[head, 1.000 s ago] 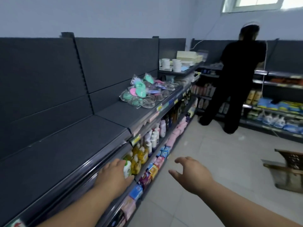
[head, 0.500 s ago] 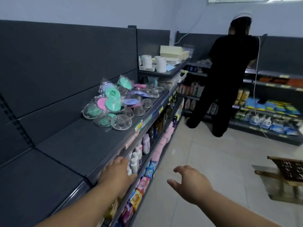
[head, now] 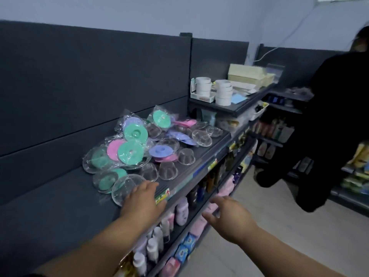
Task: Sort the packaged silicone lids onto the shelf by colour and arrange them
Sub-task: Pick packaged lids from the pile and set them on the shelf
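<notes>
Lids heaped, colours mixed, at the right end of the shelf. Our left hand lies flat at the front edge by the nearest clear pack, grasping nothing. Our right hand is empty, off-shelf. We should lift packs singly, grouping leftward.

The lids lie heaped on the top shelf, against the back panel, from mid-shelf to its far end. The left hand lies at the shelf's front edge, over the near rim of the nearest lid. The right hand hangs over the aisle, right of the shelf and apart from it. Bottles stand on the rack below. Beyond the heap a higher shelf carries stacked rolls, with boxes behind them. Another person stands farther right.
</notes>
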